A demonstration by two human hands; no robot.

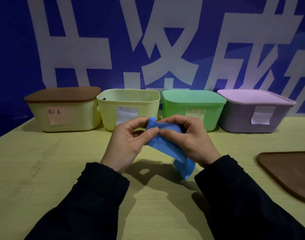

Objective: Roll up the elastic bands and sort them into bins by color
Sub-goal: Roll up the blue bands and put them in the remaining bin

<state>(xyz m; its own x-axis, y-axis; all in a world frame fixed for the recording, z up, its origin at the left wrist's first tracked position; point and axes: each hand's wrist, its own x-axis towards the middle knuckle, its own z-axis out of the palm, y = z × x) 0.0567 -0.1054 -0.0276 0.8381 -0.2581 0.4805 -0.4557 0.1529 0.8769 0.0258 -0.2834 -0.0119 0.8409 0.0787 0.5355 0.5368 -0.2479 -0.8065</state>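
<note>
Hands, left (129,135) and right (191,135), pinch 1 blue elastic band (167,148) at frame center, above the table (44,170), before 4 bins (129,108).

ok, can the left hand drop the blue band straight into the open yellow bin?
Probably yes: the open yellow bin has no lid and sits just behind the left hand, nothing between. The right hand also pinches the blue band.

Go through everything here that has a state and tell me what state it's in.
Blue band: partly rolled, held above the table.
Left hand: pinching the band.
Right hand: pinching the band.
Brown-lidded bin: closed.
Yellow bin: open.
Green bin: closed.
Purple bin: closed.
Brown lid: lying on the table.
</note>
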